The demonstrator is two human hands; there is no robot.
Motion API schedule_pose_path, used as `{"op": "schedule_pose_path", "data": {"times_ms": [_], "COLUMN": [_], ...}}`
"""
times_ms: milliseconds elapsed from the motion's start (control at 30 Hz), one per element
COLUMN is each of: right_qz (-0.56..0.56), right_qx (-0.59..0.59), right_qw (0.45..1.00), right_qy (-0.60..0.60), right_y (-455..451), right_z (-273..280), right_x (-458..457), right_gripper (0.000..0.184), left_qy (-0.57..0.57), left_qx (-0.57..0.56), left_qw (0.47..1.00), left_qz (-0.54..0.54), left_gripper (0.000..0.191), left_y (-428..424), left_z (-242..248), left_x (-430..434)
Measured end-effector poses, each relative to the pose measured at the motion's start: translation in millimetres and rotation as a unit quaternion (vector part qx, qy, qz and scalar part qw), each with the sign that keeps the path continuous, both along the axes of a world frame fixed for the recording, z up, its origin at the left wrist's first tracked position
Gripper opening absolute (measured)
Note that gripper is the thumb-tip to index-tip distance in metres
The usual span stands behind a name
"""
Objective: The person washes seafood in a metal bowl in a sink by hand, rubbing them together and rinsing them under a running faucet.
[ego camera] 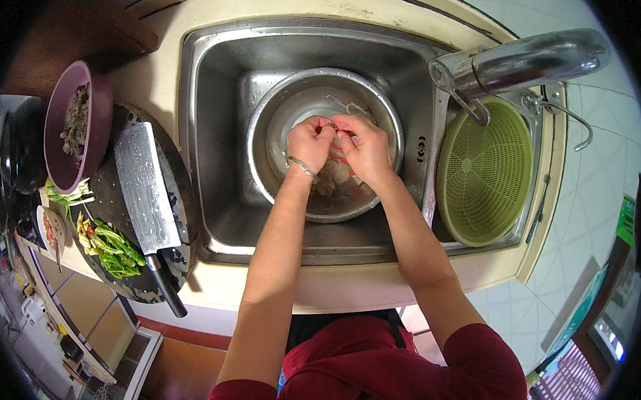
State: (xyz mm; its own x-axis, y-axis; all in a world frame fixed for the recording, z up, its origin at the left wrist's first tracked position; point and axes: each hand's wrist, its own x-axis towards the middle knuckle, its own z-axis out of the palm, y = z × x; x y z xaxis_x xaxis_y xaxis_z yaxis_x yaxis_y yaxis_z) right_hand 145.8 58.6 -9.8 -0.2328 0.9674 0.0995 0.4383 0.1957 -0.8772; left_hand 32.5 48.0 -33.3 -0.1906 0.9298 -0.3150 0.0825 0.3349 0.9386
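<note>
Both hands are above a round stainless steel basin (258,143) that stands in the sink. My left hand (308,141), with a metal bangle at the wrist, pinches a small shrimp (332,124) between thumb and fingertips. My right hand (367,148) grips the same shrimp from the other side, the fingertips of both hands nearly meeting. The fingers hide most of it. Beneath my hands in the basin lie a heap of greyish shrimp (329,179) and what looks like a thin plastic bag with red stripes (339,153).
Left of the sink (219,195), a cleaver (146,187) and cut green peppers (115,247) lie on a round dark chopping board (183,210). A purple bowl (102,110) holds shrimp. A small bowl (43,217) is nearby. At right are a green colander (488,175) and a faucet (536,62).
</note>
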Motion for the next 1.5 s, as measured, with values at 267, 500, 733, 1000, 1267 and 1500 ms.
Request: {"op": "schedule_pose_path", "data": {"times_ms": [267, 500, 733, 1000, 1267, 1500], "right_qz": [-0.022, 0.012, 0.019, 0.058, -0.021, 0.058], "right_qx": [-0.064, -0.038, 0.019, -0.048, -0.134, -0.155], "right_qw": [0.997, 0.998, 0.999, 0.958, 0.98, 0.973], "right_qy": [0.036, 0.047, -0.034, -0.276, -0.147, -0.163], "right_y": [9.3, 5.2, 4.0, 4.9, 24.4, -27.0], "right_z": [-0.1, 24.5, 31.9, 6.8, -16.2, -4.0], "right_x": [11.4, 4.9, 0.5, -53.9, -54.3, -66.3], "right_gripper": [0.011, 0.017, 0.029, 0.059, 0.062, 0.06], "left_qy": [-0.327, -0.656, -0.729, -0.675, -0.645, -0.634], "left_qx": [-0.108, -0.106, -0.088, 0.002, -0.061, 0.019], "left_qw": [0.935, 0.747, 0.674, 0.731, 0.758, 0.762], "left_qz": [-0.083, 0.03, 0.081, 0.102, 0.078, 0.132], "left_gripper": [0.02, 0.042, 0.047, 0.056, 0.054, 0.052], "left_y": [3.2, 3.9, 0.8, -13.5, -24.9, -34.0], "left_z": [4.4, -0.9, 0.2, 18.2, 8.0, -13.4], "left_x": [-14.4, -12.1, -9.7, 15.5, 14.0, -3.4]}}
